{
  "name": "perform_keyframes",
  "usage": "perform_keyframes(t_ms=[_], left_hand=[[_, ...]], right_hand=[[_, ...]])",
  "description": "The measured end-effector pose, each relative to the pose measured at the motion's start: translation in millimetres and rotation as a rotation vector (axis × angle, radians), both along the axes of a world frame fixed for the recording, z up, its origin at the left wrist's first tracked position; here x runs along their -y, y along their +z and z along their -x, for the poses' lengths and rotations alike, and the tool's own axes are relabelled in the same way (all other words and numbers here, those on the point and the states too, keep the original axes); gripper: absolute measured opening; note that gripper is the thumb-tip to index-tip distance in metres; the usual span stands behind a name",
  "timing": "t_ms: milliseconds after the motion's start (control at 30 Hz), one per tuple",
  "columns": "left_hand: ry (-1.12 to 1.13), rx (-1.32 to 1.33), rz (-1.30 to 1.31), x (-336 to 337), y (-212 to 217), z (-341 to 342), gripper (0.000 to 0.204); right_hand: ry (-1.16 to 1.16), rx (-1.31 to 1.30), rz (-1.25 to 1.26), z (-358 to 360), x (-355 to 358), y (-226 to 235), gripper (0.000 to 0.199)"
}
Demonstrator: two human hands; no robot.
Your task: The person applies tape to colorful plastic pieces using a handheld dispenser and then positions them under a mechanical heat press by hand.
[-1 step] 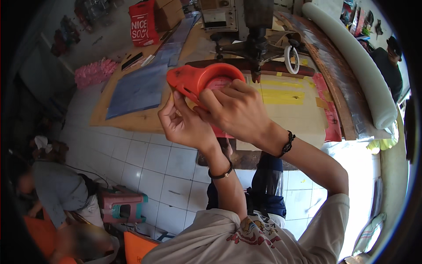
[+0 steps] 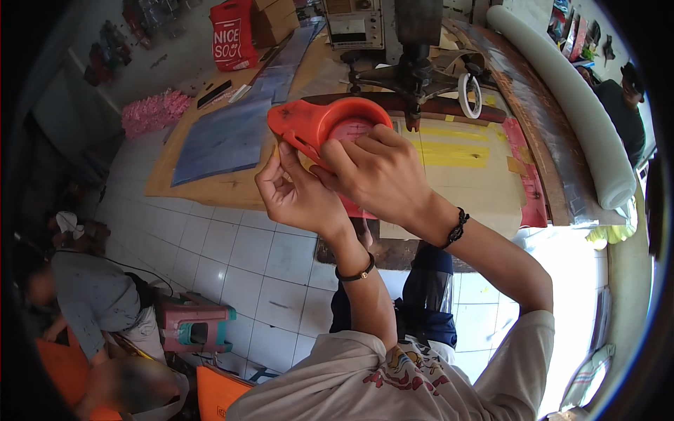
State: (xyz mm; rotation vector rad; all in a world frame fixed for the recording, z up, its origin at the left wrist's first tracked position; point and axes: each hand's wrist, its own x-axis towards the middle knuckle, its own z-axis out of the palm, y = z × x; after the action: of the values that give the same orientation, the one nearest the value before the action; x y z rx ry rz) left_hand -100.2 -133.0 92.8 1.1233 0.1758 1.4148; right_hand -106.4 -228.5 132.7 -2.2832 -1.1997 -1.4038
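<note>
A glossy red plastic holder (image 2: 298, 118), with a round hollow ring at one end and a tapered, slotted nose at the other, is held up above the near part of the table. My right hand (image 2: 385, 172) is closed over the ring's near rim, its fingertips reaching into the hollow. Below the nose, my left hand (image 2: 303, 200) is closed, thumb and forefinger pressed together against the holder's underside and the other fingers curled. Whatever small piece may lie in that pinch is too hard to make out. Part of the holder is hidden behind my right hand.
A dark press head (image 2: 414, 70) stands just beyond the holder, beside a white ring (image 2: 469, 96). Blue translucent sheets (image 2: 217, 147) lie left; yellow tape strips (image 2: 453, 151) right. A long white roll (image 2: 562, 98) runs along the right side. A co-worker (image 2: 102, 302) sits lower left near a stool (image 2: 200, 326).
The whole view has shifted slightly. Both hands keep their hold on the red plastic holder, which appears tipped a little, showing more of its nose's upper face.
</note>
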Motion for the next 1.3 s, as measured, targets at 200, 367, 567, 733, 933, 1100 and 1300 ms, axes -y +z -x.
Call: perform_keyframes(t_ms=[200,367,567,733,933,1100,1300], left_hand=[[0.040,0.009,0.126,-21,-5,-11,0.011],[-0.054,-0.135,0.057,-56,0,15,0.023],[-0.398,-0.139,-0.061,-77,21,42,0.021],[-0.587,-0.196,-0.149,-81,25,43,0.028],[-0.608,-0.201,-0.219,-69,34,44,0.033],[-0.630,-0.215,-0.221,-61,44,48,0.036],[-0.649,-0.196,-0.230,-47,49,57,0.036]], right_hand=[[-0.017,-0.015,-0.026,-21,-27,-13,0.021],[0.159,-0.225,-0.081,-24,-1,1,0.033],[0.194,-0.438,-0.130,-5,53,16,0.047],[0.184,-0.460,-0.133,7,72,25,0.047],[0.159,-0.432,-0.107,17,87,35,0.046],[0.156,-0.402,-0.083,21,98,36,0.044],[0.115,-0.325,-0.068,22,92,37,0.042]])
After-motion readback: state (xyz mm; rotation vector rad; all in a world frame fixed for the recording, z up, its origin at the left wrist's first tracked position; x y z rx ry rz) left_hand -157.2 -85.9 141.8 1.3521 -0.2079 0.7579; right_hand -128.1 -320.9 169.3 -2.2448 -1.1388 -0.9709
